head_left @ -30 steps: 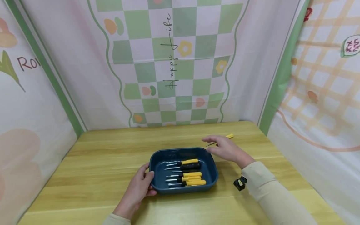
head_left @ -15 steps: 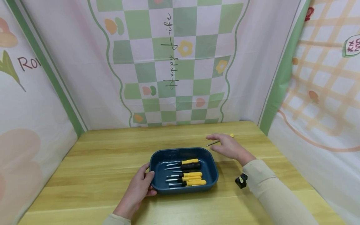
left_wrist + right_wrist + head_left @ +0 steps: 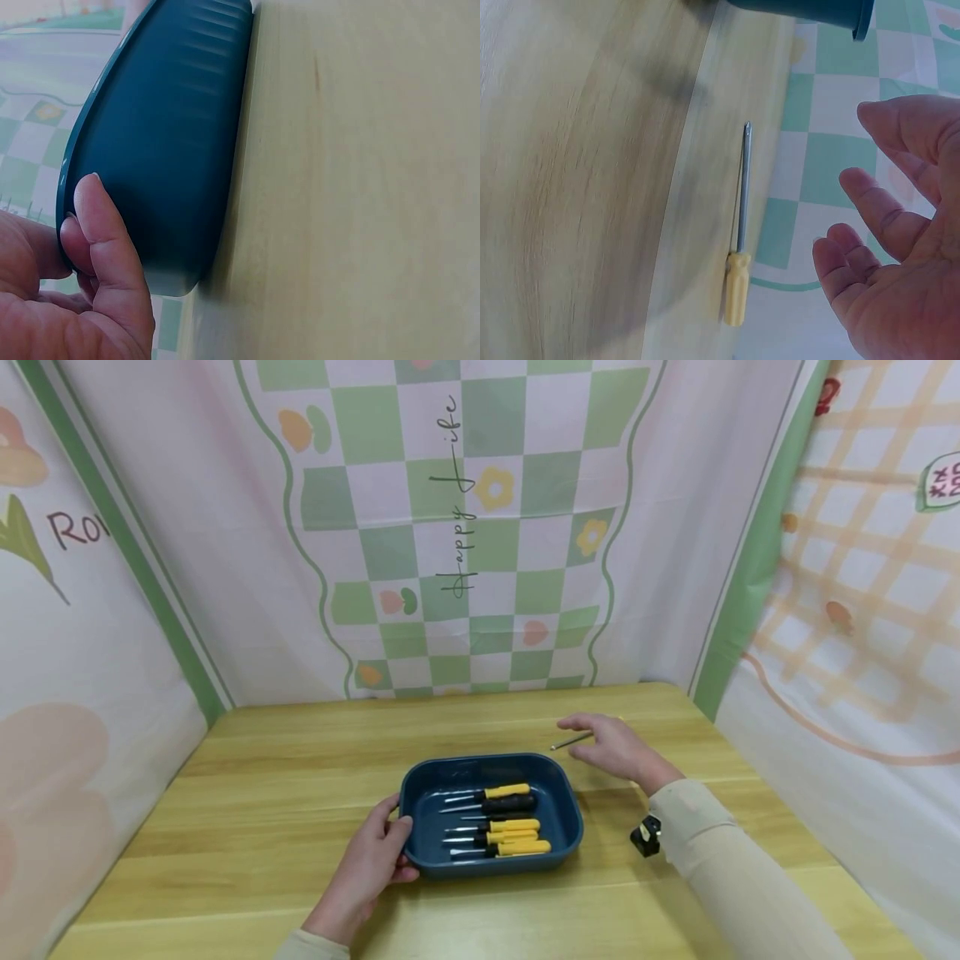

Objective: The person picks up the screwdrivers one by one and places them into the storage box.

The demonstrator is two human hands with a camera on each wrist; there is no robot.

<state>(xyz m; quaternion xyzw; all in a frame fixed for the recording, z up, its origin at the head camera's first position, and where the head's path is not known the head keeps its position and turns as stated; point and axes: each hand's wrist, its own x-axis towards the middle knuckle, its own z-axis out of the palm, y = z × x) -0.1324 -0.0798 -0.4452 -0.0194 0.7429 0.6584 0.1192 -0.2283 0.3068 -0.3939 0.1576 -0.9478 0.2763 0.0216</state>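
A dark blue rectangular tray (image 3: 491, 869) stands on the table. My left hand (image 3: 367, 853) grips its left end, thumb over the rim and fingers against the outer wall; the left wrist view shows this wall (image 3: 157, 135) close up. Inside lie several screwdrivers, mostly with yellow handles (image 3: 525, 847), one with a thick black handle (image 3: 510, 804). Beyond the tray's right corner, my right hand (image 3: 611, 750) hovers with fingers spread and nothing held. Below it a screwdriver (image 3: 740, 217) with a pale yellow handle lies on the table; in the head view the hand mostly covers its handle.
The wooden table (image 3: 285, 777) ends at a checkered cloth (image 3: 487, 552) behind. Patterned cloths hang at both sides. A small black device (image 3: 647, 836) shows beside the right sleeve.
My right hand has shifted slightly right, away from the tray and further over the lone screwdriver's handle. The left hand and the tray have stayed in place.
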